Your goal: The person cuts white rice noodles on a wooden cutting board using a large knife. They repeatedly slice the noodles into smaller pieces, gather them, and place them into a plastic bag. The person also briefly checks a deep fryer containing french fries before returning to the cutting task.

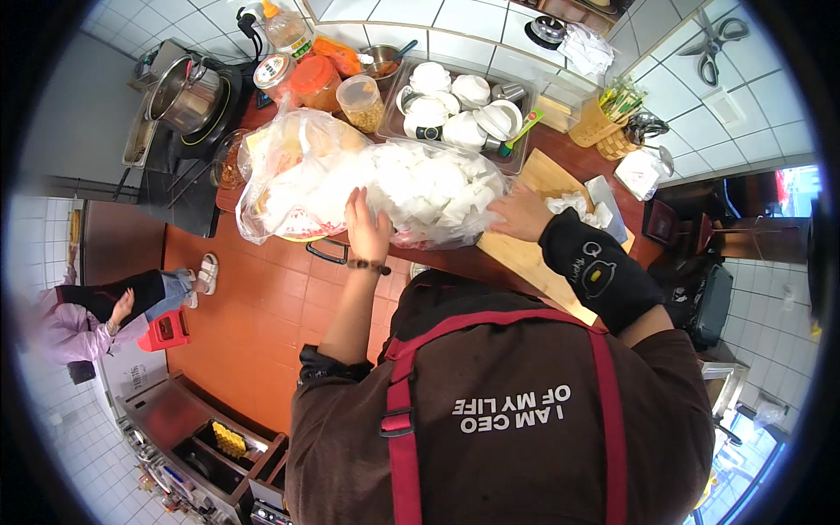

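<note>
A clear plastic bag (453,187) full of white, crumpled-looking pieces lies along the front of the dark red counter (558,147); I cannot tell what the pieces are. My left hand (369,230) is at the bag's near left side, palm down with fingers extended and slightly apart. At its right end, my right hand (522,213) touches the plastic, fingertips partly hidden, so a grip is not clear. Left of it, another thin plastic bag (298,157) covers something pale over a red-patterned, round-edged item (305,223). A wooden cutting board (535,259) sits under my right forearm.
Behind the bags stand lidded jars (315,82) and a clear tray (407,128) of white bowls. A metal pot (187,95) sits on a cooker at left. Crumpled white paper (577,207) lies on the board. Another person (111,308) is beside a red stool (167,328).
</note>
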The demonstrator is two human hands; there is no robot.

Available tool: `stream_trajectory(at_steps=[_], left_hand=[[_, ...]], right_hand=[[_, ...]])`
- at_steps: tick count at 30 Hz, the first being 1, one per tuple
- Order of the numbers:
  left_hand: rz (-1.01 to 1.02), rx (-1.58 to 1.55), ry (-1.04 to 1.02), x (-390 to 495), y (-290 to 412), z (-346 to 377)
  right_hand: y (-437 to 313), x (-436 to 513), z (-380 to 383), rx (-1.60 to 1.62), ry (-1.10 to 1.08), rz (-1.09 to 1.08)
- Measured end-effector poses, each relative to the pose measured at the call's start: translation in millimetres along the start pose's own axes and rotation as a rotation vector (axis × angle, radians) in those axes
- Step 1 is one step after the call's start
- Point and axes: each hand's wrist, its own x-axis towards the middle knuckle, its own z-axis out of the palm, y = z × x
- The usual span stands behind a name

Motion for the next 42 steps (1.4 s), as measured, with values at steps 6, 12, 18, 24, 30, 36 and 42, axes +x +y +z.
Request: stream_trajectory(at_steps=[6, 12, 18, 24, 30, 36, 42], left_hand=[[-0.533, 0.046, -0.226, 64, -46, 36], [-0.400, 0.208, -0.171, 100, -108, 26], [-0.569, -0.977, -0.042, 132, 17, -43], [-0.331, -0.653, -0.090, 122, 26, -64], [0.175, -0.020, 0.070, 103, 79, -69], [0.510, -0.446, -0.247, 20, 181, -34], [-0.456, -0.810, -1.150, -61, 180, 99]], right_hand=[[2, 2, -46, -0.187, 0.051, -0.365], [-18, 10, -154, -0.198, 0.297, -0.420], [1, -26, -140, 0.128, 0.332, -0.175], [76, -89, -74, 0.583, 0.487, 0.472], [138, -111, 68, 0.382, 0.308, 0.817], [68, -100, 89, 0.443, 0.198, 0.750], [61, -153, 69, 0.312, 0.558, 0.585]])
